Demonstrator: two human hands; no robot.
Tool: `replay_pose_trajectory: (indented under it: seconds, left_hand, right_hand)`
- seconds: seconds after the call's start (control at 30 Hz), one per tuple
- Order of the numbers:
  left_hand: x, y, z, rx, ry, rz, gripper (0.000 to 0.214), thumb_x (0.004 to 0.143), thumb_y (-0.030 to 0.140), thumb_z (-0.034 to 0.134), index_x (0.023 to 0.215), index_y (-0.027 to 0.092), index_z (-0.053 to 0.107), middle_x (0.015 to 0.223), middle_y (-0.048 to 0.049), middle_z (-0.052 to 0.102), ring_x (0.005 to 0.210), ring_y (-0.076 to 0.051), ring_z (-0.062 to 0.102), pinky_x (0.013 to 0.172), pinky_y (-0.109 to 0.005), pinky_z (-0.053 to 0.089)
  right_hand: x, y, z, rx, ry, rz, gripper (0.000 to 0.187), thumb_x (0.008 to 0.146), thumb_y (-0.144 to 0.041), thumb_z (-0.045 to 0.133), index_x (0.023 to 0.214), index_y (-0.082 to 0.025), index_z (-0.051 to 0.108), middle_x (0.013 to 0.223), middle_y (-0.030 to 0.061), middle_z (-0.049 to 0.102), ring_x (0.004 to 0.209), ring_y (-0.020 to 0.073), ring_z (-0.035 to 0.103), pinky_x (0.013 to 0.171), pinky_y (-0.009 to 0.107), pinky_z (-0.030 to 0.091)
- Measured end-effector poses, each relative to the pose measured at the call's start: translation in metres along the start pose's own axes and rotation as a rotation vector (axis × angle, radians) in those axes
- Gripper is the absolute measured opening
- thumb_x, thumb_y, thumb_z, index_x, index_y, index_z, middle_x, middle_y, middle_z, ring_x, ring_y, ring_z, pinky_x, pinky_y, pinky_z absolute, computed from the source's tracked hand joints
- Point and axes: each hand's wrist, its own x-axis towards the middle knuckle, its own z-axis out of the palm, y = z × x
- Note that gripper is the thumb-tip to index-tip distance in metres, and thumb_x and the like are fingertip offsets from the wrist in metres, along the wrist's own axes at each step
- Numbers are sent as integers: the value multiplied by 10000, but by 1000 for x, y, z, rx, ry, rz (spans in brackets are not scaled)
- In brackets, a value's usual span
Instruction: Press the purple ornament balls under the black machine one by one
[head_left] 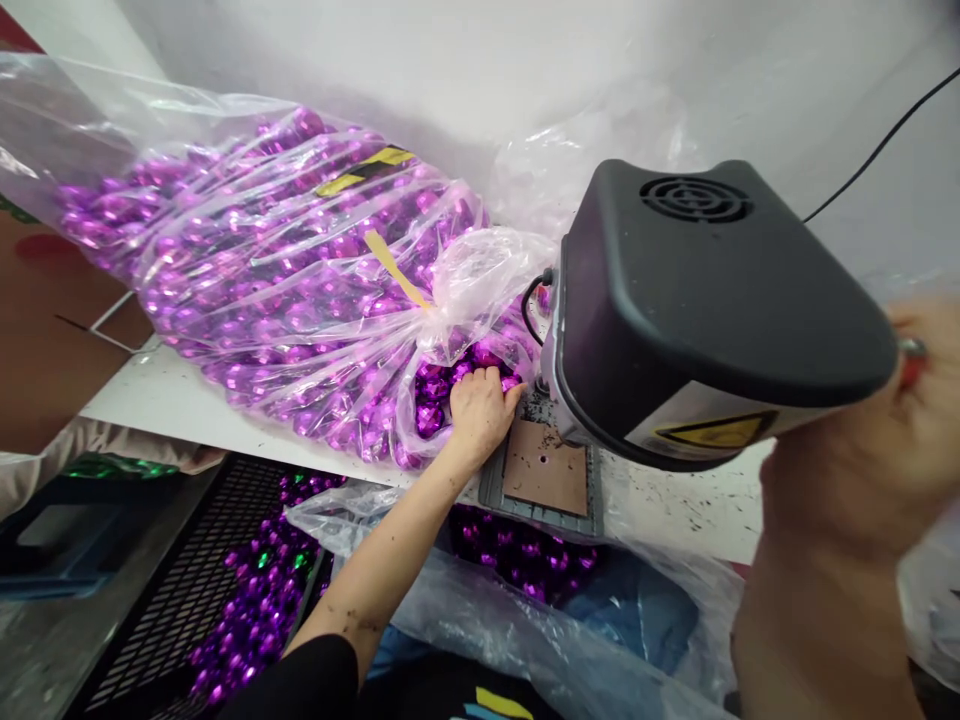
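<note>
My left hand [484,410] reaches into the mouth of a clear plastic bag [277,290] packed with shiny purple faceted balls [431,415]. Its fingers curl down among the balls, thumb to the side; the fingertips are hidden, so what they hold does not show. On the right, my blurred right hand [855,480] is wrapped around a handle [911,370] beside the black-housed bench machine [720,290]; only a small red and metal bit of it shows. Below the machine's head, a brown board [544,470] with a small hole lies on a grey metal base [491,485].
A yellow tie [394,268] cinches the bag. Dark shavings [694,495] litter the white table. Below its edge are a black mesh crate [172,560] with purple and a few green balls, and clear plastic sheeting [517,620] over my lap. A cardboard box [60,330] stands at left.
</note>
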Motion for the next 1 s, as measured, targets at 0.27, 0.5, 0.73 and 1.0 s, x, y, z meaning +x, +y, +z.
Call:
replay_pose_trajectory:
  seconds: [0.27,0.5,0.73,1.0]
  left_hand:
    - [-22,-12,-21,-570,-75,-41,416,831,506,692,1088,182,641,1113,-94,617,991,-254,623,866,-371,499]
    - [-58,-23,-25,-1537,-544,-305,407,791,458,733,1081,190,638,994,-71,636,807,-150,598,587,-222,455]
    - [-70,-13,13,-1088,-274,-116,404,902,430,617,1255,237,577,1192,-57,664,1096,-227,613,942,-379,518]
    - [-84,-6,26,-710,-123,182,384,926,319,616,1280,193,540,1274,-114,630,1187,-263,590,1047,-454,464]
  right_hand:
    - [14,6,11,-1,0,-11,401,886,-500,544,725,-132,542,576,-51,374,588,28,337,591,233,254]
    - [12,2,13,42,27,-7,390,876,-499,539,718,-143,513,574,-48,401,591,44,356,592,240,259]
    - [13,1,12,49,3,-15,390,883,-499,544,736,-139,518,583,-53,405,593,32,354,585,227,256]
    - [10,1,11,21,11,-41,398,913,-495,536,763,-126,541,613,-44,429,628,36,374,623,234,272]
